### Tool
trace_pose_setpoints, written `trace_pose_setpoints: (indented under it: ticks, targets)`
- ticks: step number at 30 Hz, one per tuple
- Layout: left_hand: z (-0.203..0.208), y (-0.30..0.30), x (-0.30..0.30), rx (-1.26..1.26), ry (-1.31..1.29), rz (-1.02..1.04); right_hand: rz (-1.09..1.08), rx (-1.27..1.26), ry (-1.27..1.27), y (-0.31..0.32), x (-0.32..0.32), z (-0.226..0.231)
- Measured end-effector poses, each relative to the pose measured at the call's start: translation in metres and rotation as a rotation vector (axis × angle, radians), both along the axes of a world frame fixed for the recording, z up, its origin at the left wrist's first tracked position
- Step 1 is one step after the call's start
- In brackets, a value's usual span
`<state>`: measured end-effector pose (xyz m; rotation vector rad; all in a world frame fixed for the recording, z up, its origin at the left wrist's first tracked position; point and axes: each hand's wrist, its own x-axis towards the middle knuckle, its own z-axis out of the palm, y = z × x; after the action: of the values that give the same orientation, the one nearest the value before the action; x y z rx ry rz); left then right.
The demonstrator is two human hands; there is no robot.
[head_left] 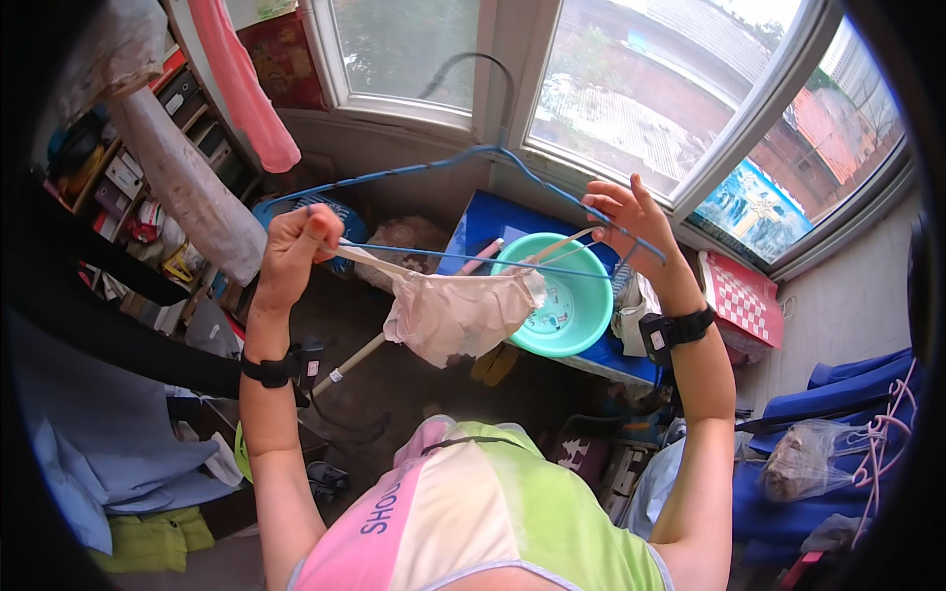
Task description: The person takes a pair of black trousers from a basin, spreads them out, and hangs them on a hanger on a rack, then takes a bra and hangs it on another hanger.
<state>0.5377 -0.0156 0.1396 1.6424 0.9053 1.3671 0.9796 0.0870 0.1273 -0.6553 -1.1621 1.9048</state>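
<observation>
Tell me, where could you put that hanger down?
Bare spots: the blue table left of the green basin, and dark floor below the garment. The shelves on the left and the blue chairs on the right are crowded.

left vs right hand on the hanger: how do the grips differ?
The left hand is closed in a fist, pinching the pale garment strap against the blue wire hanger bar; the right hand is looser, fingers spread, holding the other strap near the hanger's end. The left hand sits lower in the picture, the right higher, nearer the window. Both wrists wear black bands, and both hands are raised.
</observation>
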Motion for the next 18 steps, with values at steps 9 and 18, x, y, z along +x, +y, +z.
trace_pose_setpoints:
  ticks: [9, 18]
  targets:
    - [-0.020, -0.011, -0.038, -0.038, -0.240, 0.078, -0.209, 0.063, 0.197, -0.039, -0.020, -0.006]
    - [-0.030, -0.021, -0.046, -0.083, -0.179, 0.148, -0.202, 0.434, 0.265, -0.051, -0.029, -0.018]
